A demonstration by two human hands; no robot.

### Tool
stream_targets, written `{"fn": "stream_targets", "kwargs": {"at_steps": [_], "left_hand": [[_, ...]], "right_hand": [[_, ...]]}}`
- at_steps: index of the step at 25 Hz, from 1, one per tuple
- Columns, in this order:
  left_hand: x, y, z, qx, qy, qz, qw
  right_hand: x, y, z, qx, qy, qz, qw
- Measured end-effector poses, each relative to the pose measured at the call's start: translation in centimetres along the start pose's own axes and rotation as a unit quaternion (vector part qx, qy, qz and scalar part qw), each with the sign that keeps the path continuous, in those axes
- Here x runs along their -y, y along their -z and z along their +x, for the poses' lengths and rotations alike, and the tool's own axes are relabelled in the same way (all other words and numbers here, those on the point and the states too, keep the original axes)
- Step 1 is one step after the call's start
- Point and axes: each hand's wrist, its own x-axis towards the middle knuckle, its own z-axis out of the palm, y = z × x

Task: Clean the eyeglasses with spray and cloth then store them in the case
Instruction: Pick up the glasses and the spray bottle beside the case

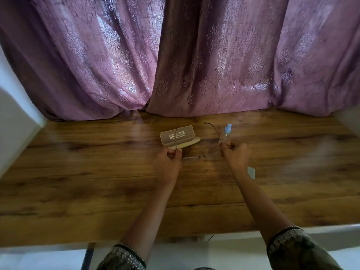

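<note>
To do this step well, I think the eyeglasses should be held by the frame corners only, with the fingers off the lenses. The open case lies just behind the left hand, which pinches the left corner. The right hand grips the right corner with curled fingers, and the spray bottle stands just behind it. Both forearms reach forward.

Eyeglasses blurred, lens outlines unclear; case print unreadable; spray bottle base hidden behind right hand.
</note>
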Motion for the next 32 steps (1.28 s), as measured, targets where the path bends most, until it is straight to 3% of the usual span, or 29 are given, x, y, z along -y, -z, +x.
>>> {"fn": "stream_targets", "kwargs": {"at_steps": [4, 7, 10, 14, 19, 22, 26, 32], "left_hand": [[-0.1, 0.6, 0.2, -0.002, -0.049, -0.013, 0.999], [0.5, 1.4, 0.3, 0.081, -0.191, 0.043, 0.977], [1.7, 2.4, 0.4, 0.151, -0.259, 0.104, 0.948], [2.4, 2.5, 1.1, 0.120, -0.365, 0.167, 0.908], [1.2, 1.6, 1.8, 0.112, -0.343, 0.129, 0.924], [1.0, 1.0, 2.7, 0.097, -0.324, 0.103, 0.935], [0.5, 0.1, 3.7, 0.076, -0.263, 0.054, 0.960], [-0.1, -1.4, 4.5, 0.073, -0.264, 0.047, 0.961]], "right_hand": [[0.2, -0.4, 0.8, 0.014, -0.012, 0.052, 0.998], [0.4, -0.4, 1.5, 0.026, -0.011, 0.068, 0.997], [0.9, -0.4, 2.1, 0.032, -0.012, 0.069, 0.997], [1.1, -0.5, 3.1, 0.036, -0.031, 0.065, 0.997], [1.2, -0.4, 4.3, 0.060, -0.079, 0.128, 0.987], [0.7, -0.1, 5.6, 0.031, -0.114, 0.188, 0.975], [-0.9, 0.2, 7.0, -0.019, -0.071, 0.059, 0.996], [-3.0, -0.8, 8.4, 0.023, -0.068, -0.028, 0.997]]}}
